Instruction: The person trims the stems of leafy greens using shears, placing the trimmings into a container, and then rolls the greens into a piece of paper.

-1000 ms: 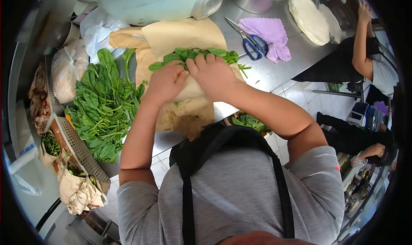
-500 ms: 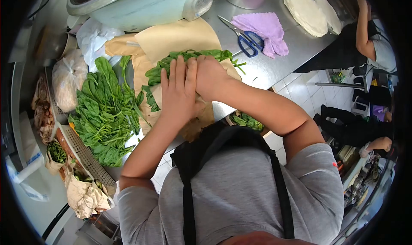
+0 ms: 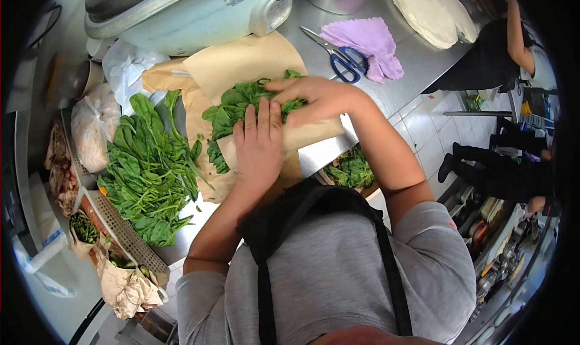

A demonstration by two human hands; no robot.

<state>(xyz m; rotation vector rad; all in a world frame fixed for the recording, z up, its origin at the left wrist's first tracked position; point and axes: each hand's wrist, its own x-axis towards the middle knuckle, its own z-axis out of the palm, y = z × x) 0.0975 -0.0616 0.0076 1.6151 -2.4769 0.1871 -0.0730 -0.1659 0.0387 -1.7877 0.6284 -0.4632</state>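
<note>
A bundle of spinach [image 3: 232,106] lies on a sheet of brown paper [image 3: 248,55], whose near edge is folded up against the leaves. My left hand [image 3: 260,143] rests flat on that fold, fingers stretched onto the spinach. Over the bundle's right part, my right hand [image 3: 317,97] is slightly blurred, its fingers spread; its palm hides some leaves and stems. To the left of the paper, a loose pile of spinach [image 3: 148,170] sits on the metal table.
Blue-handled scissors [image 3: 344,64] and a purple cloth [image 3: 368,43] lie to the right. A pale blue tub [image 3: 199,19] stands behind the paper. At left is a plastic basket [image 3: 124,224] with wrapped bundles. More greens [image 3: 350,167] are below the table edge. Other people stand at far right.
My right hand has shifted right, away from my left hand, and its fingers have spread. More spinach and the folded paper edge now show. My left hand has moved slightly down.
</note>
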